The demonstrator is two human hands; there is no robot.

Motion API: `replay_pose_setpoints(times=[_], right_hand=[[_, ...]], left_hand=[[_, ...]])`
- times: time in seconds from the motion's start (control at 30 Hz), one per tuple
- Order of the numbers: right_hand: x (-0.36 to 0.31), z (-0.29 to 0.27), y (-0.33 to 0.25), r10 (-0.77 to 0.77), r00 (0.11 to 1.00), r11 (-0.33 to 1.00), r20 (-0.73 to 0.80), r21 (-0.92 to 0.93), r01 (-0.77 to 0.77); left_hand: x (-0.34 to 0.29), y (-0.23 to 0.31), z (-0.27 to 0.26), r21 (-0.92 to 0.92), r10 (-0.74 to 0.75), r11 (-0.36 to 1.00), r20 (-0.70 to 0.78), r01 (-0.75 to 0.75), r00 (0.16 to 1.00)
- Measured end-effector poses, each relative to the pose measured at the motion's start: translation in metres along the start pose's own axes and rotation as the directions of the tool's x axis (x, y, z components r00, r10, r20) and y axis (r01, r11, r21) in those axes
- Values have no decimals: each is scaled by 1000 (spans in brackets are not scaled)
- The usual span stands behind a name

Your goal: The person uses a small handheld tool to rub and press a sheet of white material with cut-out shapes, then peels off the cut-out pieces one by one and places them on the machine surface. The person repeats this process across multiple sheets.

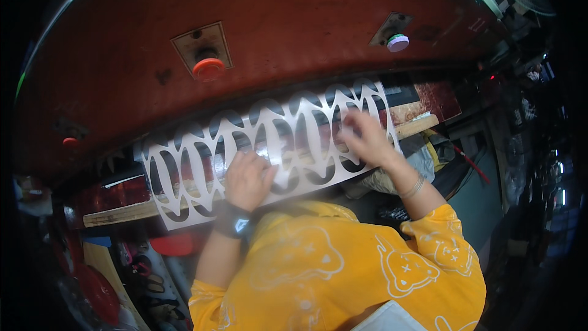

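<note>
A white sheet, pierced by rows of long rounded cut-outs, is being spread flat across a wooden edge, with a dark red, glossy surface being seen through its openings. At about 7 o'clock from the sheet's middle, its near part is being covered by the left hand. There the fingers are being held bent and close together, with the sheet lying beneath them and reaching out past their tips toward 12 o'clock; whether it is being pinched cannot be told. At 3 o'clock, the right hand is being held over the sheet's far end, its fingers being loosely curled and blurred by motion; whether contact is being made cannot be told. Toward 12 o'clock, the sheet is being overhung by a large red panel, where an orange-red knob is being seen at 11 o'clock.
</note>
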State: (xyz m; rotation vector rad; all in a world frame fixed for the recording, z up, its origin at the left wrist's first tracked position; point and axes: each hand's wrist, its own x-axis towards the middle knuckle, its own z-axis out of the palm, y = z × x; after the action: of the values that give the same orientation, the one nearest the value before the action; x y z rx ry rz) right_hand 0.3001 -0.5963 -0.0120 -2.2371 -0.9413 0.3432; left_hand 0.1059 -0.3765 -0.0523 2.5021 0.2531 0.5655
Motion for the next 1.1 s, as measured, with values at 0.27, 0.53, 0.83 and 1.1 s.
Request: replay_pose_setpoints(times=[0.27, 0.53, 0.83, 1.1], right_hand=[[-30, 27, -16, -274, 960, 823, 51, -503, 262], [-35, 32, -19, -271, 963, 822, 5, -519, 234], [60, -41, -30, 141, 893, 988, 428, -10, -152], [202, 59, -49, -180, 967, 950, -178, -287, 124]], left_hand=[[0, 7, 3, 108, -10, 994, -41, 14, 999], [-3, 11, 7, 128, -18, 991, -85, 29, 996], [15, 9, -17, 8, -61, 998, 153, 61, 986], [104, -16, -12, 25, 73, 997, 23, -73, 997]])
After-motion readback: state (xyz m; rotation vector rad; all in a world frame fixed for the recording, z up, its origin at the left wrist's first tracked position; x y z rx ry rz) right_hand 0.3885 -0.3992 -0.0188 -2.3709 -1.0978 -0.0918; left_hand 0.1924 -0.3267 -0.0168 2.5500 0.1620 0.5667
